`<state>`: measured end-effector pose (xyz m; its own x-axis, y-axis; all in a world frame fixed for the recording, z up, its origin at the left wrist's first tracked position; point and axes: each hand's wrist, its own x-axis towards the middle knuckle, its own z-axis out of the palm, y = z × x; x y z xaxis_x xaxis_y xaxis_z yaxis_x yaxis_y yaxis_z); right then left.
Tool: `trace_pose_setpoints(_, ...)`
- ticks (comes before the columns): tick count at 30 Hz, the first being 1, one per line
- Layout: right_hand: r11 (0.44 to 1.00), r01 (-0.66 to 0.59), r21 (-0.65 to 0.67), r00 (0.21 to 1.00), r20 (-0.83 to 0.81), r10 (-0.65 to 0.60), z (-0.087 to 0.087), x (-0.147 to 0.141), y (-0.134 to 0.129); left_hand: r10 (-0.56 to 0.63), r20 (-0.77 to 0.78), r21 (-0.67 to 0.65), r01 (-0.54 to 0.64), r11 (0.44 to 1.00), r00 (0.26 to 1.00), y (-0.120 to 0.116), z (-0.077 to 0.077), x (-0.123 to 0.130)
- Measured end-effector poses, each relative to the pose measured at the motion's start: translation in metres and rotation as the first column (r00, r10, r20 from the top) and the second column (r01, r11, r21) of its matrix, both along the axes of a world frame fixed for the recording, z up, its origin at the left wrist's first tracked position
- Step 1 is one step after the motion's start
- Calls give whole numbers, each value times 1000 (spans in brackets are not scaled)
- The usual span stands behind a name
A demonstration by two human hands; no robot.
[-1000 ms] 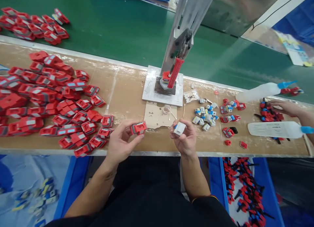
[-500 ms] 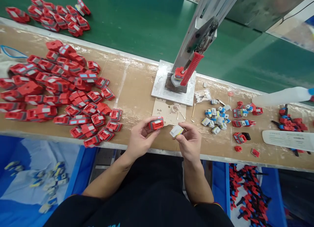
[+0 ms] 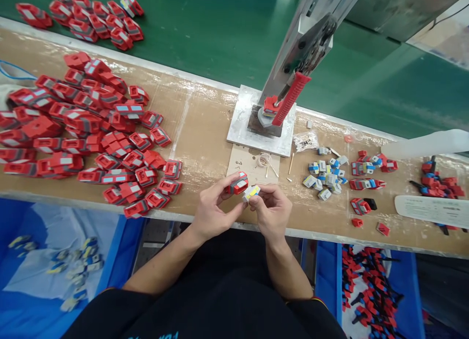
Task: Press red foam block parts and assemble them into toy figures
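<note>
Head view, mid-frame: my left hand (image 3: pixel 211 209) pinches a red block (image 3: pixel 239 182), my right hand (image 3: pixel 274 213) a white block (image 3: pixel 251 193). Both slant long-ways toward upper right, closer together than before.

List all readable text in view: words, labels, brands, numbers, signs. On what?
None reads clearly.
Nearer bottle: printed lines, too small.
Cardboard piece: dark marks, illegible.
Black shirt: cyan lettering, cut off by the picture's edge.
Swab bag: dark marks, maybe print, unreadable.
</note>
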<state>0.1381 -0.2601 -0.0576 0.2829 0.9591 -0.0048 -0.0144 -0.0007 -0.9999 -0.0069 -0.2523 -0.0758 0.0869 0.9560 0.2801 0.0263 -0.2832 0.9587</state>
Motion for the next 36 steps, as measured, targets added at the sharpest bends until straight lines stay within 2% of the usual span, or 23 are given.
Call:
trace_pose_setpoints(5, 998, 2, -68, 1000, -2, -2, 2, -4, 0, 35, -169, 119, -15, 993, 985, -1, 2, -3)
trace_pose_setpoints(9, 994, -40, -100, 999, 5, 41, 3, -2, 2, 57, -289, 260, 21, 965, 956, 5, -1, -11)
trace_pose_setpoints(16, 989, -140, -50, 988, 53, 143, 9, 7, 3, -35, -301, 412, 164, 896, 953, 19, 3, -21)
trace_pose_setpoints(20, 980, -198, 31, 979, 55, 196, 5, 10, 3, -36, -321, 456, 188, 870, 946, 23, 7, -24)
trace_pose_setpoints(24, 945, -289, 155, 955, 109, 275, 1, 22, 8, -143, -206, 406, 218, 888, 968, 25, 17, -28)
trace_pose_setpoints(28, 855, -485, 182, 867, 226, 444, 8, 37, 13, -283, -106, 355, 302, 885, 953, 22, 25, -33)
trace_pose_setpoints(30, 824, -543, 163, 831, 243, 500, 10, 40, 13, -287, -89, 330, 300, 895, 954, 19, 22, -33)
trace_pose_setpoints(33, 837, -528, 147, 844, 208, 495, 8, 38, 12, -264, -24, 217, 263, 940, 964, 15, 12, -31)
trace_pose_setpoints(36, 837, -509, 200, 857, 212, 470, 5, 36, 13, -291, 21, 157, 284, 946, 956, 16, 5, -27)
